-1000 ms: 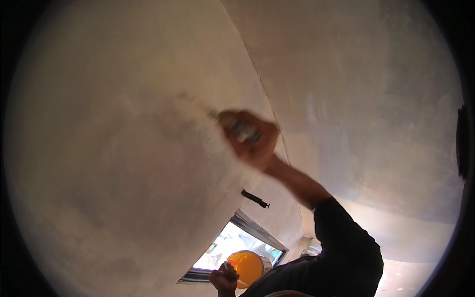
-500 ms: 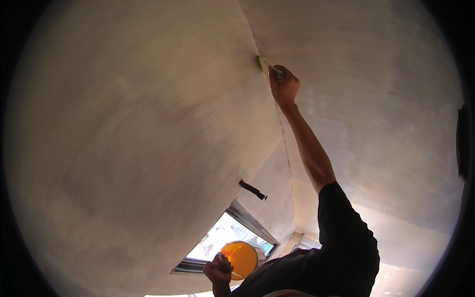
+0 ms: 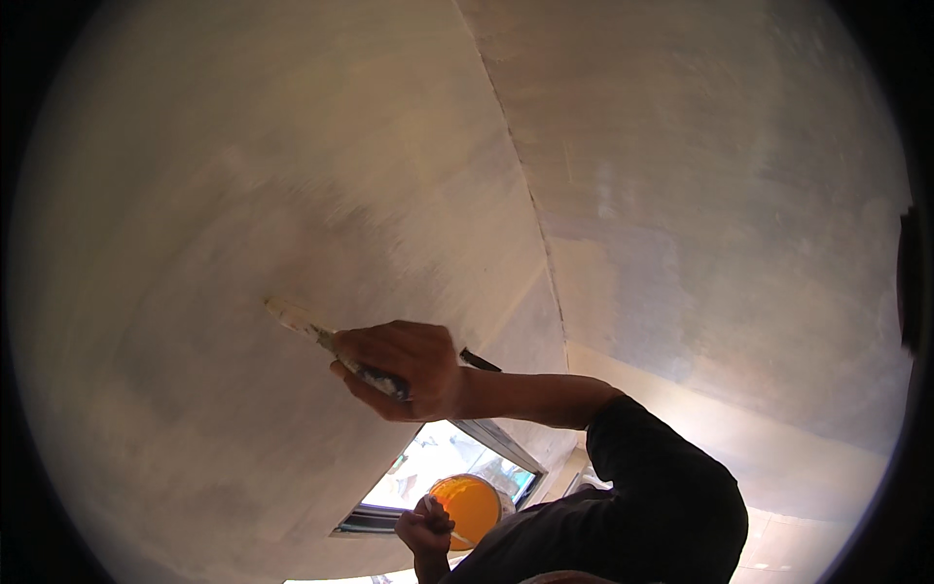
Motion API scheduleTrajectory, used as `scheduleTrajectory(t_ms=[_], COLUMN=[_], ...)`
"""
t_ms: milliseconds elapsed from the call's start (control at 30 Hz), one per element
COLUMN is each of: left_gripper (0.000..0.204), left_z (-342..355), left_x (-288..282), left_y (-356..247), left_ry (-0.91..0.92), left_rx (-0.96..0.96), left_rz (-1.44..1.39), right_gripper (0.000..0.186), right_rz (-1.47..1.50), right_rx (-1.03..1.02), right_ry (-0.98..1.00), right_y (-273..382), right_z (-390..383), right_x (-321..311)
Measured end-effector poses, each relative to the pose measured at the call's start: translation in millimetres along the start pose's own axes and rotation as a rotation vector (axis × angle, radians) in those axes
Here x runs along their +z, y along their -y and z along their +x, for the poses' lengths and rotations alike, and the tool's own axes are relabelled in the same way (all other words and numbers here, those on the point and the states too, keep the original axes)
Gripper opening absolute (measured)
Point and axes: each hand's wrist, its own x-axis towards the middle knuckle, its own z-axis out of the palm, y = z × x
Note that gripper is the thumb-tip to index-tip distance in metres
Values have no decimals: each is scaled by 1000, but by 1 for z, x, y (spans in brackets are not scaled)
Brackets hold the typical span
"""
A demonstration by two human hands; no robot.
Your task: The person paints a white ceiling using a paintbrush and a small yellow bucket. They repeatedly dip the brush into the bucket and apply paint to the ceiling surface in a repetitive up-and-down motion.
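Note:
My right hand (image 3: pixel 394 370) grips a paint-smeared brush (image 3: pixel 297 316) with pale bristles, reaching leftward across the whitish, patchy wall (image 3: pixel 195 224); its tip lies on or very near that surface. Low in the picture, my left hand (image 3: pixel 425 528) is closed on the handle of a round bucket (image 3: pixel 472 514), orange inside. Both forearms lead into dark clothing at the bottom right.
A bright window (image 3: pixel 428 453) with a metal frame is behind the bucket. A short dark fitting (image 3: pixel 479 360) sticks out above it, partly behind my right arm. A seam runs downward between the wall and a second pale surface (image 3: pixel 730 195). A dark object shows at the far right rim.
My right hand with the brush has swung from up at the seam down and leftward onto the middle of the wall. My left hand and bucket have shifted only slightly.

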Motion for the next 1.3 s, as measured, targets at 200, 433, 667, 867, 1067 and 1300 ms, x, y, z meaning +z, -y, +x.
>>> scheduleTrajectory(t_ms=[200,433,667,867,1067,1300], left_gripper=[32,36,16,16,32,44], left_z=[-14,-4,-6,-15,17,8], left_x=[-10,-16,-6,3,-6,44], left_y=[0,6,1,7,-8,-23], left_ry=[17,10,206,227,207,137], left_rx=[18,0,58,351,225,51], left_rz=[-14,0,-40,65,270,-79], right_gripper=[16,16,13,16,24,20], right_rz=[-280,-783,-673,-324,12,103], right_rx=[291,54,5,-144,-219,523], right_ry=[-294,-388,-319,24,145,391], right_y=[-71,-223,-188,-31,34,17], right_z=[43,98,103,48,31,-37], right_x=[-67,-138,-92,17,1,-75])
